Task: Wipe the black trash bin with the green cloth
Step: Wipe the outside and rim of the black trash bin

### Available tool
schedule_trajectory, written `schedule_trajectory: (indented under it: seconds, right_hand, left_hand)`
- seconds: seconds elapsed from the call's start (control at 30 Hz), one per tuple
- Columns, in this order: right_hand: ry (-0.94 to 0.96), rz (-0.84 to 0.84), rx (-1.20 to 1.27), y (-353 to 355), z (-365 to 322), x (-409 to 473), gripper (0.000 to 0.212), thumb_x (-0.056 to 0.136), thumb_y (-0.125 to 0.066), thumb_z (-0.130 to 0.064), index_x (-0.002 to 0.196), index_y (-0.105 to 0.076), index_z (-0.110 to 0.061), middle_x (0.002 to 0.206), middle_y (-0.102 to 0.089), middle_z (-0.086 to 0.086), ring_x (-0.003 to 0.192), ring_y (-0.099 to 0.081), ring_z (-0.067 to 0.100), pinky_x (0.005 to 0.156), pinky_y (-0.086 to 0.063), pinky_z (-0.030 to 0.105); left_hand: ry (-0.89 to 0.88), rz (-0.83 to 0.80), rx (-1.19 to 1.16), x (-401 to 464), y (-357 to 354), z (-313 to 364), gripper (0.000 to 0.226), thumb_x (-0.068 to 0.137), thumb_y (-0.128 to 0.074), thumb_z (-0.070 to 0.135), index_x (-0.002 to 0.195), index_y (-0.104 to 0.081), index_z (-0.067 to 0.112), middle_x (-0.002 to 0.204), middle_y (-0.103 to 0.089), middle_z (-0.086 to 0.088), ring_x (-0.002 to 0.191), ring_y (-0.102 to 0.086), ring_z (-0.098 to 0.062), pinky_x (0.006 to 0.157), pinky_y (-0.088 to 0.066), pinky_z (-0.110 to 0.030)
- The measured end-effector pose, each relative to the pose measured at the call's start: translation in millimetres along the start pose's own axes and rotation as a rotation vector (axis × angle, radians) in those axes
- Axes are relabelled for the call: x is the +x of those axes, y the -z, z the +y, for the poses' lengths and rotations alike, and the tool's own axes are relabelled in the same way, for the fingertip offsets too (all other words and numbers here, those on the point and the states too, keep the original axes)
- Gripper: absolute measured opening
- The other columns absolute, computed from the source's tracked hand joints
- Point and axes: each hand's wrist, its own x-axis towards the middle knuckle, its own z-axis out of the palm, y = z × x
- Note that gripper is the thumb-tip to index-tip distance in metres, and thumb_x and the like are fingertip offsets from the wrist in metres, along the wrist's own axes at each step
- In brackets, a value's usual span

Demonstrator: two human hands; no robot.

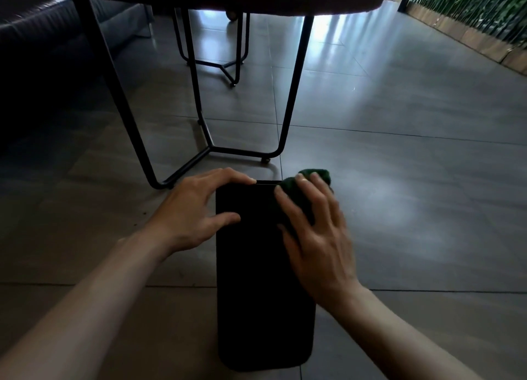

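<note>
The black trash bin (262, 279) lies lengthwise on the tiled floor, its far end pointing away from me toward a table. My left hand (196, 208) holds the bin's far left corner, fingers curled over the top edge and thumb on its upper face. My right hand (316, 228) presses the dark green cloth (302, 191) onto the bin's far right part. Its fingers are spread over the cloth, which bulges out beyond the fingertips at the bin's far right corner. The hand looks slightly blurred.
A round table on a black metal frame (211, 145) stands just beyond the bin, one foot close to my left hand. A dark sofa (42, 37) fills the far left. A green plant wall with wooden base (470, 23) runs along the far right.
</note>
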Motion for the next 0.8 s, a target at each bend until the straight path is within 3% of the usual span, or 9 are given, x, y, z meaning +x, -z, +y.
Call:
schedule_trajectory:
  seconds: [0.07, 0.2, 0.27, 0.3, 0.37, 0.5, 0.57, 0.63, 0.8]
  right_hand:
    - [0.099, -0.014, -0.025, -11, -16, -9, 0.052, 0.098, -0.061, -0.028, 0.148, -0.055, -0.018, 0.158, -0.043, 0.015, 0.152, -0.032, 0.04, 0.116, -0.038, 0.058]
    - [0.75, -0.264, -0.24, -33, -37, -103, 0.053, 0.1, -0.06, -0.033, 0.151, -0.048, -0.026, 0.159, -0.04, 0.006, 0.149, -0.037, 0.033, 0.128, -0.02, 0.053]
    - [0.967, -0.366, -0.426, -28, -26, -129, 0.061, 0.099, -0.064, -0.037, 0.155, -0.041, -0.031, 0.163, -0.034, 0.002, 0.149, -0.037, 0.029, 0.125, -0.017, 0.054]
    - [0.959, -0.344, -0.422, -24, -17, -127, 0.057, 0.102, -0.06, -0.035, 0.155, -0.041, -0.033, 0.162, -0.037, 0.002, 0.148, -0.04, 0.028, 0.124, -0.021, 0.053]
    - [0.716, -0.226, -0.258, -14, -4, -101, 0.047, 0.108, -0.05, -0.025, 0.154, -0.046, -0.031, 0.158, -0.047, 0.006, 0.146, -0.045, 0.033, 0.123, -0.032, 0.053]
    - [0.097, -0.012, -0.047, 5, 1, -23, 0.056, 0.098, -0.056, -0.022, 0.154, -0.047, -0.022, 0.16, -0.04, 0.015, 0.154, -0.028, 0.04, 0.117, -0.038, 0.06]
    - [-0.003, 0.036, -0.042, 0, -10, -11, 0.055, 0.099, -0.055, -0.022, 0.153, -0.048, -0.02, 0.16, -0.041, 0.017, 0.154, -0.027, 0.041, 0.116, -0.038, 0.061]
    - [0.14, 0.007, -0.063, -14, -24, -32, 0.047, 0.104, -0.052, -0.022, 0.15, -0.053, -0.019, 0.159, -0.045, 0.016, 0.153, -0.03, 0.041, 0.12, -0.033, 0.06]
    - [0.853, -0.309, -0.29, -25, -21, -115, 0.042, 0.109, -0.045, -0.027, 0.151, -0.048, -0.031, 0.157, -0.047, 0.002, 0.146, -0.045, 0.031, 0.126, -0.024, 0.052]
  left_hand:
    - [-0.005, -0.002, -0.004, 0, 0, 1, 0.061, 0.076, -0.084, 0.017, 0.126, -0.061, 0.041, 0.124, -0.065, 0.025, 0.123, -0.057, 0.005, 0.104, -0.043, -0.018]
    - [0.001, -0.019, -0.003, -1, -3, 4, 0.06, 0.075, -0.085, 0.017, 0.124, -0.062, 0.042, 0.124, -0.064, 0.028, 0.123, -0.055, 0.009, 0.1, -0.036, -0.005]
    - [-0.006, -0.025, -0.009, -1, -4, 7, 0.06, 0.074, -0.085, 0.017, 0.124, -0.062, 0.042, 0.124, -0.063, 0.03, 0.123, -0.054, 0.011, 0.101, -0.035, -0.004]
    - [-0.004, -0.025, -0.012, -2, -4, 8, 0.06, 0.074, -0.085, 0.017, 0.123, -0.062, 0.042, 0.124, -0.063, 0.03, 0.124, -0.054, 0.01, 0.102, -0.035, -0.005]
    - [0.016, -0.019, -0.019, -3, -4, 9, 0.06, 0.074, -0.085, 0.017, 0.123, -0.061, 0.044, 0.124, -0.064, 0.03, 0.124, -0.055, 0.008, 0.103, -0.037, -0.007]
    - [0.021, -0.031, -0.024, 0, -5, 13, 0.061, 0.074, -0.085, 0.014, 0.123, -0.061, 0.044, 0.125, -0.063, 0.03, 0.125, -0.055, 0.008, 0.106, -0.037, -0.01]
    - [0.022, -0.034, -0.025, 1, -5, 14, 0.061, 0.075, -0.085, 0.013, 0.123, -0.061, 0.043, 0.125, -0.063, 0.03, 0.126, -0.055, 0.007, 0.107, -0.038, -0.012]
    - [0.023, -0.034, -0.025, 1, -5, 14, 0.062, 0.075, -0.084, 0.012, 0.123, -0.061, 0.043, 0.126, -0.062, 0.031, 0.126, -0.054, 0.008, 0.105, -0.036, -0.008]
    - [0.039, -0.043, -0.02, -1, -5, 15, 0.061, 0.075, -0.085, 0.016, 0.122, -0.06, 0.046, 0.126, -0.058, 0.036, 0.123, -0.053, 0.013, 0.099, -0.033, -0.001]
